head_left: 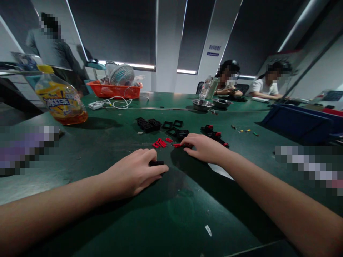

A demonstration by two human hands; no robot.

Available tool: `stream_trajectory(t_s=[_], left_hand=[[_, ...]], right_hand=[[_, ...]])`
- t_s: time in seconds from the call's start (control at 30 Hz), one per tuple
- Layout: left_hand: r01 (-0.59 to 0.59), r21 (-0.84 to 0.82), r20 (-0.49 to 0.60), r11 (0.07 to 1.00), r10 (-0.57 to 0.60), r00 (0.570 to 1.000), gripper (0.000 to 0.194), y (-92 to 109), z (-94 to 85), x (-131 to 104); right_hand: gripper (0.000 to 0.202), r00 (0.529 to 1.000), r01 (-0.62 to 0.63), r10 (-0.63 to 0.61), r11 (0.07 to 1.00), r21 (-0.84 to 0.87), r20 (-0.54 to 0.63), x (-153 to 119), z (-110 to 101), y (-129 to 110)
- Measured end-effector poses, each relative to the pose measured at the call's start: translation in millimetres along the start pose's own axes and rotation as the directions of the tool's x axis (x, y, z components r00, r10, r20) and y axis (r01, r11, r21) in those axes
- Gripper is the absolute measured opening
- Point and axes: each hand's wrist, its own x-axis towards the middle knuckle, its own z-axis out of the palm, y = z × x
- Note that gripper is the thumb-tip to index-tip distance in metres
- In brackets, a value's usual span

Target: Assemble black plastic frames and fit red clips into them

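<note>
My left hand (138, 171) is closed around a black part (156, 163), low over the green table (171, 217). Farther forward, my right hand (202, 147) has its fingertips at a small red piece (177, 145). More red pieces (160, 143) lie between the two hands. Behind them sit black square blocks (148, 125) and black open frames (177, 124). To the right of these are black parts with red tops (214, 134). Whether my right fingers grip the red piece firmly is hard to see.
A tea bottle (61, 98) stands at the left, near an orange basket (115, 89) holding a fan. Metal bowls (203, 105) are at the back, a blue bin (297, 123) at the right. Two people sit across the table; another person stands at the left.
</note>
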Motion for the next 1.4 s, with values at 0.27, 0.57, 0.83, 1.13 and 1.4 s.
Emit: stream_trajectory(t_s=[0.27, 0.57, 0.83, 1.13, 1.4], left_hand=[[0.041, -0.028, -0.003, 0.999, -0.041, 0.999, 0.03, -4.1, 2.0, -1.6], [0.047, -0.07, -0.038, 0.996, -0.049, 0.998, 0.026, -5.2, 3.8, -3.6], [0.012, -0.07, -0.114, 0.997, -0.02, 0.993, 0.023, -6.4, 3.5, -3.8], [0.031, -0.096, -0.139, 0.995, -0.045, 0.989, 0.021, -6.0, 0.8, -2.8], [0.122, -0.215, -0.066, 0.969, -0.139, 0.988, 0.019, -3.5, 1.1, -2.4]], right_hand=[[0.024, 1.0, -0.005, 0.005, 1.0, -0.002, -0.008, -0.5, 0.3, 0.0], [0.024, 1.0, -0.002, 0.002, 1.0, -0.001, -0.005, -0.6, 0.0, -0.4], [0.024, 1.0, 0.002, -0.002, 1.0, 0.005, -0.005, -0.4, 1.4, 2.1], [0.024, 1.0, 0.008, -0.008, 1.0, 0.003, -0.01, 0.4, 3.0, 2.4], [0.025, 1.0, 0.011, -0.011, 1.0, -0.005, -0.007, 0.6, 1.9, 1.3]])
